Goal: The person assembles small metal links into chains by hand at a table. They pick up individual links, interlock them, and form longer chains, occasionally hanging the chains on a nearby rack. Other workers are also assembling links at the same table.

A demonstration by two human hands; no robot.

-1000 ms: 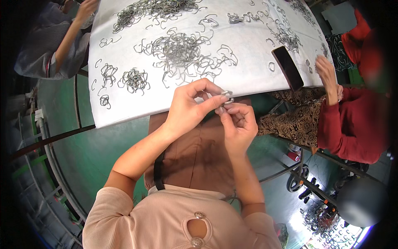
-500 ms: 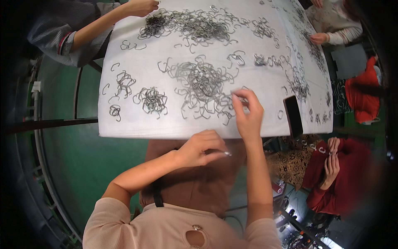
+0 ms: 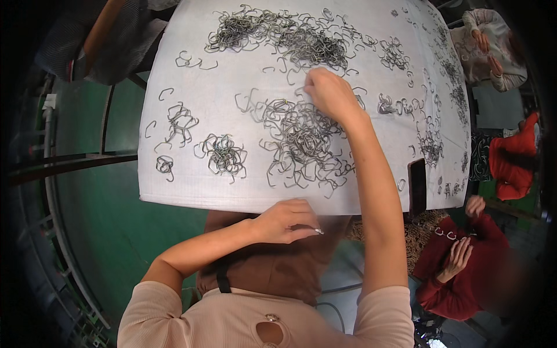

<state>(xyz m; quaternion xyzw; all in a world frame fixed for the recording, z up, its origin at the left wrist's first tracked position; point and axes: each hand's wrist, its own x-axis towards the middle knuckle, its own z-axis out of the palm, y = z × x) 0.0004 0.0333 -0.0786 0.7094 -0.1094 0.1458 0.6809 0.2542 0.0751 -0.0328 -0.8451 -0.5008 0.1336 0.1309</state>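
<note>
My right hand (image 3: 332, 93) reaches far over the table, its fingers curled down and pressed together at the upper edge of the middle pile of bent wire hooks (image 3: 307, 136). Its fingertips are mostly hidden, and whether they pinch a hook does not show. Just beyond it spreads a larger pile of hooks (image 3: 316, 47). My left hand (image 3: 284, 220) hovers at the table's near edge, thumb and fingers closed together. Something small and shiny shows at its thumb tip, too small to make out.
Smaller hook heaps (image 3: 225, 155) lie on the left of the white-covered table (image 3: 191, 194). A black phone (image 3: 417, 187) rests at the right near edge. A person in dark red (image 3: 455, 269) holds hooks at the right; other people sit at the far left and far right.
My right hand has moved away from me, from the near right side of the middle pile to its far edge. My left hand stays closed in about the same place.
</note>
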